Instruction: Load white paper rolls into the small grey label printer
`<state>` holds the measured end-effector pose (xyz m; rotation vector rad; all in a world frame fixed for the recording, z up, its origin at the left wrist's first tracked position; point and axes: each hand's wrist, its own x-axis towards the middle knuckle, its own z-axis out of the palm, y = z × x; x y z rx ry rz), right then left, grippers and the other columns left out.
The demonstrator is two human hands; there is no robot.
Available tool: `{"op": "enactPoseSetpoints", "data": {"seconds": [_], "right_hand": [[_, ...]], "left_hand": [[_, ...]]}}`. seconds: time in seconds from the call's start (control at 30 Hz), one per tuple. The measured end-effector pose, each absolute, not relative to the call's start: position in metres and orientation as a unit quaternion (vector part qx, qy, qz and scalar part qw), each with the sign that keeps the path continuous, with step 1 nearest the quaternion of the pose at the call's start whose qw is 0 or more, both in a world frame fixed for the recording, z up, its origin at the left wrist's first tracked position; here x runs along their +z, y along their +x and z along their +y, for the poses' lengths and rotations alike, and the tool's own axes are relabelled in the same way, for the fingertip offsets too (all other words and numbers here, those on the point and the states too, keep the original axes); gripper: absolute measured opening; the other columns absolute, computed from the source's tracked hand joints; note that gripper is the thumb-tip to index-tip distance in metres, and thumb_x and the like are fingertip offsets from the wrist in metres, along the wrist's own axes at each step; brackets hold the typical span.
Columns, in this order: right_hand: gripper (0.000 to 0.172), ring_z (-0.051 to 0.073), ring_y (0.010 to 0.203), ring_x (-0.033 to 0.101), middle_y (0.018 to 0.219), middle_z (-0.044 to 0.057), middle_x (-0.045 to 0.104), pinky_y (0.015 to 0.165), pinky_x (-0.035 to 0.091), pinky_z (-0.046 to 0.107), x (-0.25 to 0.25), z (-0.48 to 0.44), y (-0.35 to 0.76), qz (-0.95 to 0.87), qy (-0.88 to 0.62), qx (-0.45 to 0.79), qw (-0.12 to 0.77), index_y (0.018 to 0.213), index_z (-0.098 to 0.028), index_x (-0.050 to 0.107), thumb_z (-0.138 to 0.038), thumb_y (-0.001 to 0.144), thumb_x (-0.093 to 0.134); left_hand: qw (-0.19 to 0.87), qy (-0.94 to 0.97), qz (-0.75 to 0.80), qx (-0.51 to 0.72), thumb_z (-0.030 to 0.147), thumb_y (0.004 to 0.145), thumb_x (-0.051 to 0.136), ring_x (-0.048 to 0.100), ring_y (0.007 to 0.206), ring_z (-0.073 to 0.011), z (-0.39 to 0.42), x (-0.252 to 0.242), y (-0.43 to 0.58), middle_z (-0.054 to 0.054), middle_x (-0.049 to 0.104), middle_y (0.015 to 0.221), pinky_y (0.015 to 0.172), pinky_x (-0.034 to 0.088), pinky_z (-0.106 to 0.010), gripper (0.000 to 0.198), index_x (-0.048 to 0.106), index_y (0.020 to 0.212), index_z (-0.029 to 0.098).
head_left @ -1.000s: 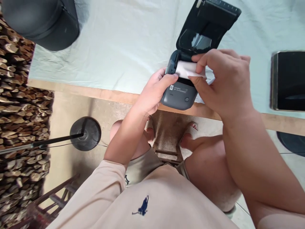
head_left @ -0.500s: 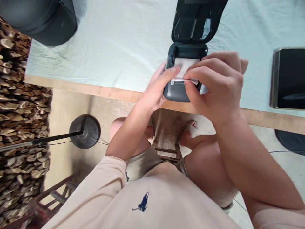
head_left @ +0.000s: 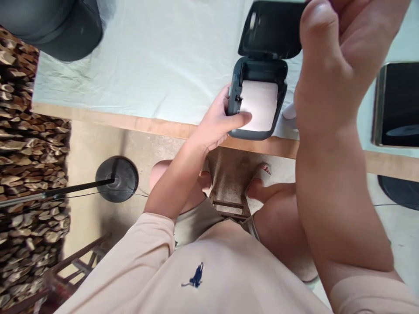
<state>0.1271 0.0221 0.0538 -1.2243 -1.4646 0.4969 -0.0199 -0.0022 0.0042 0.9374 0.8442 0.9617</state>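
With the left hand [head_left: 219, 120], wrapped around the 8 o'clock side of a dark grey round-cornered plastic device [head_left: 258, 134], thumb laid on the lower left of a white paper strip [head_left: 260, 102]. Probably best to press lightly there, without creasing, and to square the strip's sides with the device's walls. With the right hand [head_left: 347, 48], raised at 2 o'clock, thumb overlapping the right end of a black hinged plastic lid [head_left: 268, 30]; fingertips partly out of view, so hard to tell whether gripping. Better, as a judgement, to handle the lid by its rim, clear of the hinge. Held open over the near edge of a cloth-draped pale blue-green counter [head_left: 137, 74]. At 3 o'clock, just beside, a smooth white object [head_left: 290, 112], partly hidden; farther out, a black-screened rectangular tablet [head_left: 401, 102]. At 10 o'clock, well apart, a large black rounded container [head_left: 75, 35].
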Motion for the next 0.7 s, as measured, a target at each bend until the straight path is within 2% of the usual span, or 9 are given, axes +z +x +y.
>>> {"op": "enactPoseSetpoints", "data": {"seconds": [0.1,0.17,0.23,0.3,0.37,0.43,0.57,0.63,0.7], "right_hand": [[0.017,0.007,0.092,0.058,0.105,0.003,0.049,0.081,0.048,0.026,0.049,0.014,0.123,-0.596,-0.498,0.198,0.599,0.100,-0.019,0.052,-0.023,0.086,0.043],[0.013,0.006,0.091,0.056,0.101,0.003,0.049,0.085,0.048,0.027,0.045,0.005,0.122,-0.589,-0.486,0.221,0.607,0.095,-0.018,0.052,-0.022,0.085,0.044],[0.018,0.008,0.101,0.054,0.103,0.003,0.051,0.098,0.047,0.030,0.041,-0.003,0.120,-0.595,-0.475,0.250,0.598,0.099,-0.018,0.052,-0.024,0.083,0.047],[0.029,0.011,0.109,0.051,0.111,0.006,0.051,0.104,0.045,0.033,0.037,-0.010,0.115,-0.600,-0.474,0.272,0.584,0.106,-0.017,0.050,-0.027,0.079,0.050],[0.040,0.012,0.106,0.052,0.117,0.007,0.050,0.100,0.047,0.033,0.033,-0.014,0.109,-0.599,-0.479,0.301,0.566,0.113,-0.016,0.045,-0.029,0.076,0.053],[0.049,0.011,0.103,0.053,0.123,0.007,0.048,0.094,0.049,0.031,0.030,-0.017,0.103,-0.588,-0.482,0.354,0.544,0.119,-0.019,0.037,-0.029,0.074,0.055],[0.070,0.010,0.099,0.055,0.132,0.006,0.041,0.085,0.053,0.028,0.025,-0.017,0.100,-0.569,-0.432,0.477,0.512,0.129,-0.026,0.018,-0.030,0.070,0.057],[0.072,0.009,0.095,0.056,0.129,0.006,0.044,0.085,0.054,0.028,0.023,-0.016,0.102,-0.581,-0.412,0.497,0.496,0.129,-0.027,0.014,-0.033,0.071,0.057],[0.067,0.009,0.098,0.057,0.129,0.005,0.044,0.087,0.055,0.028,0.022,-0.016,0.104,-0.618,-0.433,0.456,0.472,0.130,-0.026,0.013,-0.036,0.075,0.051]], "left_hand": [[0.691,0.417,0.389,0.443,0.004,0.068,0.060,0.063,0.082,-0.0046,-0.005,0.007,-0.020,0.006,0.053,0.077,0.075,0.051,-0.015,0.036,0.055,0.100,0.020],[0.695,0.402,0.386,0.454,0.005,0.067,0.061,0.061,0.075,-0.0017,-0.007,0.009,-0.020,0.006,0.056,0.079,0.068,0.047,-0.011,0.033,0.056,0.096,0.020],[0.714,0.381,0.353,0.470,0.008,0.068,0.062,0.060,0.071,-0.0021,-0.009,0.010,-0.019,0.006,0.059,0.079,0.065,0.047,-0.011,0.030,0.056,0.095,0.021],[0.736,0.353,0.309,0.488,0.019,0.075,0.061,0.062,0.069,-0.0043,-0.010,0.010,-0.019,0.004,0.062,0.079,0.062,0.048,-0.014,0.024,0.057,0.099,0.021],[0.746,0.330,0.283,0.505,0.034,0.082,0.057,0.066,0.074,-0.0080,-0.012,0.010,-0.018,0.001,0.066,0.082,0.061,0.050,-0.016,0.024,0.058,0.101,0.020],[0.739,0.324,0.287,0.516,0.042,0.084,0.055,0.070,0.086,-0.0124,-0.013,0.009,-0.017,-0.002,0.069,0.085,0.066,0.052,-0.018,0.029,0.060,0.100,0.019],[0.721,0.332,0.321,0.516,0.033,0.089,0.047,0.068,0.108,-0.0181,-0.013,0.008,-0.017,0.000,0.068,0.085,0.076,0.054,-0.021,0.027,0.060,0.106,0.016],[0.719,0.346,0.331,0.504,0.029,0.090,0.044,0.066,0.112,-0.0188,-0.012,0.008,-0.018,0.000,0.068,0.087,0.079,0.054,-0.022,0.028,0.059,0.110,0.016],[0.720,0.356,0.339,0.490,0.031,0.090,0.044,0.066,0.112,-0.0192,-0.011,0.010,-0.018,-0.001,0.069,0.088,0.080,0.055,-0.023,0.028,0.059,0.109,0.017]]}}
